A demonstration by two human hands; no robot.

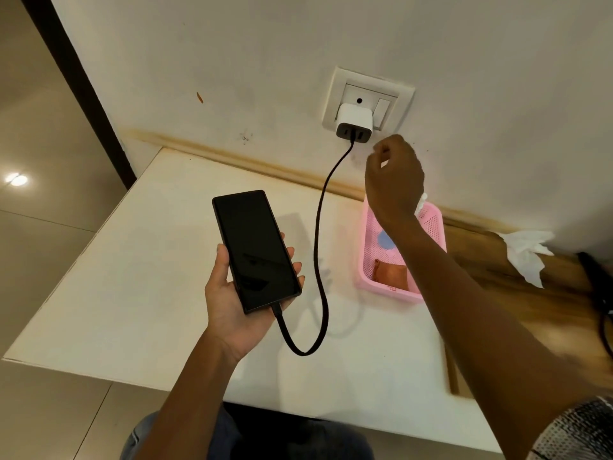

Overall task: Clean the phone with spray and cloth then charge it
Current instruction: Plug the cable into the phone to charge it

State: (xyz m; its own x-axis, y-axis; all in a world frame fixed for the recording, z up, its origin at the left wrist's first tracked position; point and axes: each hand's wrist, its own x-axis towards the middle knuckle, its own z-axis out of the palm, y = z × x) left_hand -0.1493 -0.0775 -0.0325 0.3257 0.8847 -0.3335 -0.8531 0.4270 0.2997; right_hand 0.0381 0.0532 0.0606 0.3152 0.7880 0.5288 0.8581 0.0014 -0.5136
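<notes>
A black phone point(256, 250) with a dark screen lies face up in my left hand point(229, 303) above the white table point(139, 293). A black cable point(319, 247) is plugged into the phone's bottom end, loops down and rises to a white charger point(353, 122) seated in the wall socket plate point(368, 97). My right hand point(394, 180) hovers just right of and below the charger, fingers curled loosely, holding nothing I can see. The socket's white switch point(382, 109) sits beside the charger.
A pink mesh basket point(428, 224) stands on the table under my right forearm, with a blue item and a brown item inside. A crumpled white tissue point(527, 252) lies on the wooden surface at the right. Dark cords show at the far right edge.
</notes>
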